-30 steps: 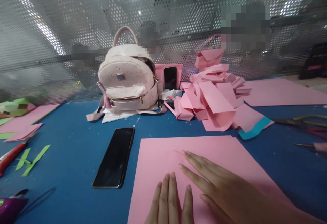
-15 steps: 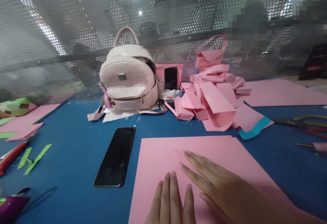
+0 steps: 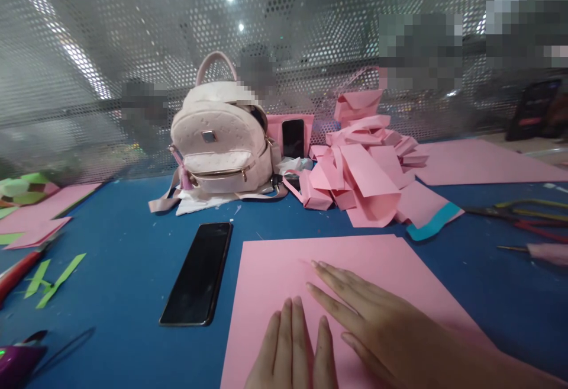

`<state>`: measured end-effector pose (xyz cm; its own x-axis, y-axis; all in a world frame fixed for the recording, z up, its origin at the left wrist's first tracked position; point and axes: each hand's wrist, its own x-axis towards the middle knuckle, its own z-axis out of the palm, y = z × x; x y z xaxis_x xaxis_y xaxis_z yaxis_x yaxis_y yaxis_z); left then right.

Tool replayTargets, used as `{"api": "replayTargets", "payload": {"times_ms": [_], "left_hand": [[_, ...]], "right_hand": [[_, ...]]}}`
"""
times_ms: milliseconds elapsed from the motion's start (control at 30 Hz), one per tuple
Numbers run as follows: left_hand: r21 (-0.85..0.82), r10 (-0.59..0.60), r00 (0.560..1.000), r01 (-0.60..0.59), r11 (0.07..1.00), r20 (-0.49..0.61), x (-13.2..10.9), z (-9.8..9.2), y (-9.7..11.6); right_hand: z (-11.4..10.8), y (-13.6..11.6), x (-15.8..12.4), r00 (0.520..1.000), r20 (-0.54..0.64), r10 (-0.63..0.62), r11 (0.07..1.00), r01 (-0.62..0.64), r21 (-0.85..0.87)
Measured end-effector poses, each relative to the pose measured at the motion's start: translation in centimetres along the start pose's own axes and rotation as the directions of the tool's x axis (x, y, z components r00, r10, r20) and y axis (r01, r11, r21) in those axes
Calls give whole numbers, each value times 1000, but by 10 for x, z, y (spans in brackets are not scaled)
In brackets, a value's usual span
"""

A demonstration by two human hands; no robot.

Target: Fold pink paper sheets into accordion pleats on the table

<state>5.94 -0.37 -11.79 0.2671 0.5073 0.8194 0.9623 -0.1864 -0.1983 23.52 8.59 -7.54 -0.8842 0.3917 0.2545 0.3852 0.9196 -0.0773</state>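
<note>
The pink sheet [image 3: 270, 270] lies directly beneath both hands on the blue desk [image 3: 124, 276], so the relation that counts is flat fingers over flat paper. The left hand [image 3: 290, 347] is at the near side, its fingers pointing to the far side, and is the closer of the 2 to the sheet's left edge. The right hand [image 3: 377, 324] extends from the near right, its forearm across the sheet's right edge and its fingers aimed far and left; its tips reach farther than the left hand's. The 2 thumbs stand apart, with pink showing between them. Each grip is laid out flat, fingers extended, with hold of nothing; how hard either presses, I cannot tell. The sheet's near edge is out of view, so its long axis is uncertain. Its far edge runs left to right, beyond all the fingertips. A black phone [image 3: 197, 273] lies just left of the sheet; a heap of folded pink paper [image 3: 368, 164] sits on its far side.
</note>
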Motion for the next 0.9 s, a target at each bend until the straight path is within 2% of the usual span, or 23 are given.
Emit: {"api": "replayTargets", "payload": {"times_ms": [133, 233, 367, 567, 667, 767, 833, 900], "left_hand": [[-8, 182, 976, -183, 983, 118, 5, -9, -16], [-15, 192, 975, -192, 981, 114, 7, -12, -21], [-72, 168, 982, -162, 984, 82, 7, -6, -16], [-172, -48, 999, 45, 984, -11, 5, 4, -7], [-151, 57, 994, -42, 988, 95, 10, -4, -18], [-131, 240, 937, -213, 968, 255, 18, -16, -34], [-118, 298, 906, -275, 954, 301, 21, -22, -41], [-97, 312, 898, -297, 950, 310, 22, -23, -43]], "right_hand": [[-1, -3, 1, 1000, -23, -15, 997, 13, -70], [-2, -4, 0, 999, -25, -21, 995, 19, -100], [3, -3, -5, 1000, -6, 1, 996, -2, -91], [5, -2, -7, 999, -15, 36, 999, -36, -2], [6, -1, -7, 999, -13, 40, 999, -40, 32], [8, -1, -9, 999, -8, 46, 999, -45, 28], [9, -1, -9, 999, -4, 45, 999, -45, 11], [8, -1, -9, 999, -1, 41, 999, -41, -2]]}}
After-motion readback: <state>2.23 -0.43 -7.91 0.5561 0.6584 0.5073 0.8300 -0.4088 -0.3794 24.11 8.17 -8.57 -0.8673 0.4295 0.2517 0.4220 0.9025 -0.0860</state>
